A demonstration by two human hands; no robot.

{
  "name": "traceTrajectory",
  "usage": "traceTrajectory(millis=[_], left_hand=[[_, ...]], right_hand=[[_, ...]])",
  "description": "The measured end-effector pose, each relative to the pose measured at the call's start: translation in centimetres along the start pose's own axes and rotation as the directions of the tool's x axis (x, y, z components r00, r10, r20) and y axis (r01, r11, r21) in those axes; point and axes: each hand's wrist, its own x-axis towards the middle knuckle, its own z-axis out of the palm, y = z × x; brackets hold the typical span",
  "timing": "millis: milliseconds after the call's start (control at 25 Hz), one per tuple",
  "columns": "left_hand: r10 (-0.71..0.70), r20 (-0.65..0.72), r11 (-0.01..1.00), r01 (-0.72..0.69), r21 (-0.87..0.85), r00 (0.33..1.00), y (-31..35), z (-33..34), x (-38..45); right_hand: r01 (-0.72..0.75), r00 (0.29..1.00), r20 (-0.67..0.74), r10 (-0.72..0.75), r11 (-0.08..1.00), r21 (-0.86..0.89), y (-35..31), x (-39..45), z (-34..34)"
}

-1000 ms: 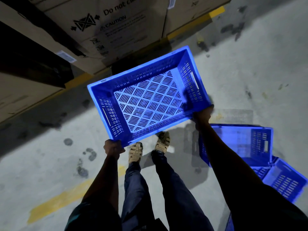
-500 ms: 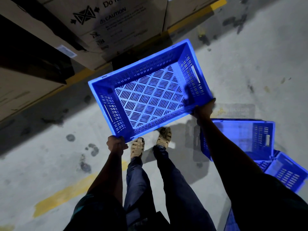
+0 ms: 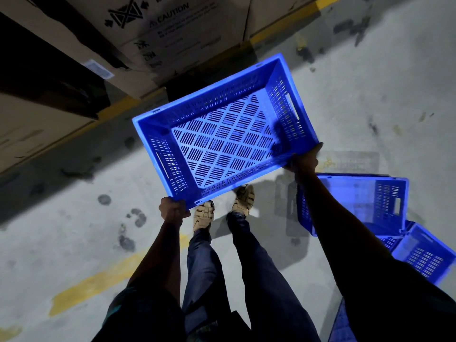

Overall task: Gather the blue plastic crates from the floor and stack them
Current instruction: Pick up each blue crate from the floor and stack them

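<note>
I hold an empty blue slotted crate (image 3: pixel 222 141) in the air in front of me, its open side facing up and tilted. My left hand (image 3: pixel 172 209) grips its near left corner. My right hand (image 3: pixel 304 157) grips its near right corner. On the floor to my right stands a second blue crate (image 3: pixel 357 201), partly hidden by my right arm. A third blue crate (image 3: pixel 424 255) lies tipped against it further right. A sliver of another blue crate (image 3: pixel 341 324) shows at the bottom edge.
Large cardboard boxes (image 3: pixel 158 33) line the top left, behind a yellow floor line (image 3: pixel 125 104). Another yellow stripe (image 3: pixel 98 282) crosses the stained concrete floor at lower left. My feet in tan sandals (image 3: pixel 222 208) stand under the held crate.
The held crate has drifted slightly up and to the right in view. Both hands keep the same grip, and the floor crates have shifted a little with my movement.
</note>
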Motion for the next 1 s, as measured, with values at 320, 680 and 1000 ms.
traceTrajectory(millis=[320, 680, 1000], left_hand=[[0.01, 0.04, 0.999, -0.008, -0.041, 0.999, 0.0, -0.5, 0.2], [0.128, 0.031, 0.989, -0.13, 0.074, 0.991, -0.8, -1.3, -1.4], [0.187, 0.049, 0.861, -0.188, 0.473, 0.981, -3.3, -4.8, -2.8]], right_hand=[[0.043, 0.999, -0.018, -0.044, 0.997, -0.061, 0.8, 1.1, -0.3], [0.11, 0.992, -0.047, -0.119, 0.982, -0.153, 3.6, 2.4, -0.4], [0.105, 0.994, 0.05, -0.099, 0.984, -0.147, 8.6, -8.0, -1.0]])
